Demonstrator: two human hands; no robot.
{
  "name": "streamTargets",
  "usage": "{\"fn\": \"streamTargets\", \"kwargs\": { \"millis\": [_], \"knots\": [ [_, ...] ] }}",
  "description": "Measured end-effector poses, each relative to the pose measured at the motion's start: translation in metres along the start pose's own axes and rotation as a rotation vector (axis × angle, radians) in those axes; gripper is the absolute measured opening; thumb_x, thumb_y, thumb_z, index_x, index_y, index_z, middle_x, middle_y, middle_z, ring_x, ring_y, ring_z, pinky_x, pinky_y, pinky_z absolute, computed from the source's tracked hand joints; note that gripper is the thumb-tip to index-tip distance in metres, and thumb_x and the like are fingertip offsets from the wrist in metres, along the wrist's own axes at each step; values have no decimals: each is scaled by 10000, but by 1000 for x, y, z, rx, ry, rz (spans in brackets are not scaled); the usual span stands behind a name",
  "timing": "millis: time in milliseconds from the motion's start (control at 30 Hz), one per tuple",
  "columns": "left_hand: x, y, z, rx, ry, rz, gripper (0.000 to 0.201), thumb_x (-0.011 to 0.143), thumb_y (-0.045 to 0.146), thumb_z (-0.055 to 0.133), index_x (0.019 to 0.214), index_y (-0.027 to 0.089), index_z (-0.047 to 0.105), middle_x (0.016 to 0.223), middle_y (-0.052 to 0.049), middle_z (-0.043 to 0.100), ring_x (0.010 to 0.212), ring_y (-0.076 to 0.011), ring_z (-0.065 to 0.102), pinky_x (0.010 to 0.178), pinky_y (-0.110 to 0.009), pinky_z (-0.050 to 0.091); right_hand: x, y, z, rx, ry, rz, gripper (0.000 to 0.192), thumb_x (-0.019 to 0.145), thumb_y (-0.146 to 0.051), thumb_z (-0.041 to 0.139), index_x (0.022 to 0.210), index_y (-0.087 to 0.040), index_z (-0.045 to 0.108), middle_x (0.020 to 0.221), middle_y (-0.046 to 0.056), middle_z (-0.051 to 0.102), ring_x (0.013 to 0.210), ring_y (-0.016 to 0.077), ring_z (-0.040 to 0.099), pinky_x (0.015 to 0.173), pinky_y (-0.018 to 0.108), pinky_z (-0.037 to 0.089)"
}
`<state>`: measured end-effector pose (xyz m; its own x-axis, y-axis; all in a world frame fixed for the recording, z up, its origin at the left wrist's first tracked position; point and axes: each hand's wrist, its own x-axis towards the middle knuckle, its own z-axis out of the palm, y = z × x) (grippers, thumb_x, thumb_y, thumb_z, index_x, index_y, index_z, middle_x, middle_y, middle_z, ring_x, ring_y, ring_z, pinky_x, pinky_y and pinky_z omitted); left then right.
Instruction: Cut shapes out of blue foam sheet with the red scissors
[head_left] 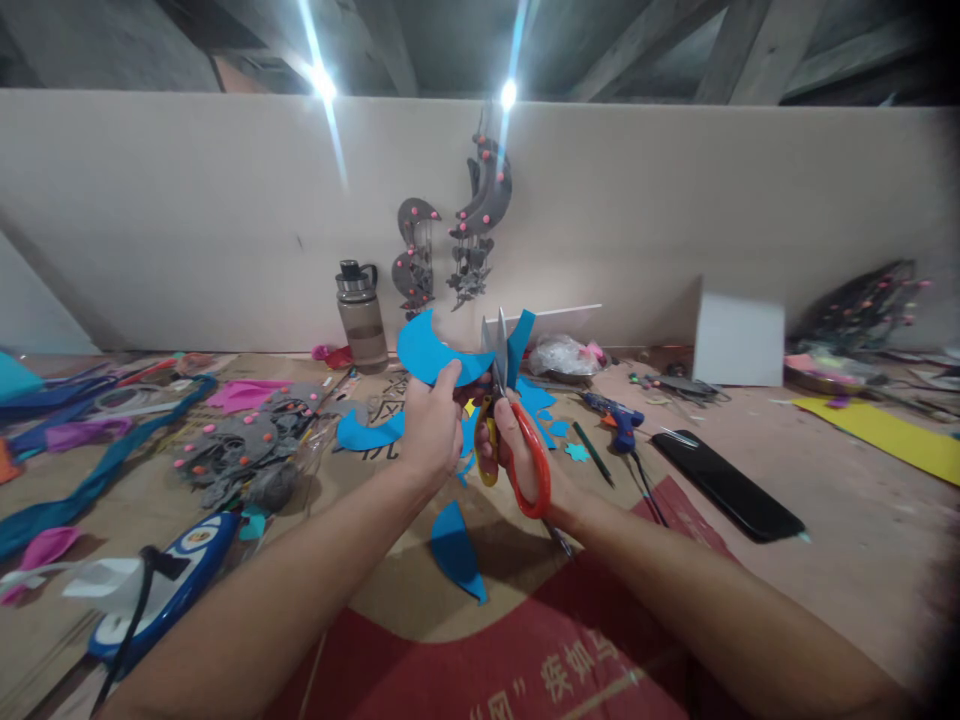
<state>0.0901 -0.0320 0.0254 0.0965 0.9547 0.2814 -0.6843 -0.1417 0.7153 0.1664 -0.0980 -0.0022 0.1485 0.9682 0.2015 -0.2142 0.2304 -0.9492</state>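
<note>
While the left hand (433,432) pinches a blue paper crescent (435,352) mid-frame, the right hand (517,455) grips orange scissors (517,440), blades up.

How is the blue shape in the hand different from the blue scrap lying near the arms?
The blue shape is held up in the air by the left hand, while the blue scrap lies flat on the cardboard. The shape is a long curved crescent; the scrap is a shorter, pointed piece. The scissors in the right hand meet the shape; nothing touches the scrap. Both are the same bright blue sheet material.
</note>
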Motion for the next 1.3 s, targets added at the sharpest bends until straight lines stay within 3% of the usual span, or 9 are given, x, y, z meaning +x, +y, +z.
{"fn": "streamTargets", "kwargs": {
  "millis": [600, 967, 1300],
  "knots": [
    [2, -1, -1, 13, 0, 11, 252, 724, 352, 784, 818, 192, 614, 806, -7, 711, 714, -160, 672, 790, -334, 546, 3, 5, -2, 48, -5, 8, 567, 787, -745, 685, 812, -254, 403, 597, -74, 418, 476, 104, 389, 450, 244, 341],
    [4, -2, -3, -1, -23, 19, 176, 729, 279, 755, 839, 198, 645, 822, -12, 720, 745, -167, 674, 790, -330, 550, 2, 2, -3, -31, -13, -28, 609, 798, -833, 576, 811, -250, 399, 584, -68, 435, 451, 106, 413, 440, 244, 349],
    [18, -1, -10, 47, 13, 26, 362, 677, 408, 837, 822, 186, 591, 719, 9, 681, 625, -141, 649, 667, -287, 518, 0, -4, -2, -68, -53, -12, 552, 836, -759, 609, 804, -250, 398, 592, -74, 422, 461, 102, 419, 438, 234, 353]
  ]
}}
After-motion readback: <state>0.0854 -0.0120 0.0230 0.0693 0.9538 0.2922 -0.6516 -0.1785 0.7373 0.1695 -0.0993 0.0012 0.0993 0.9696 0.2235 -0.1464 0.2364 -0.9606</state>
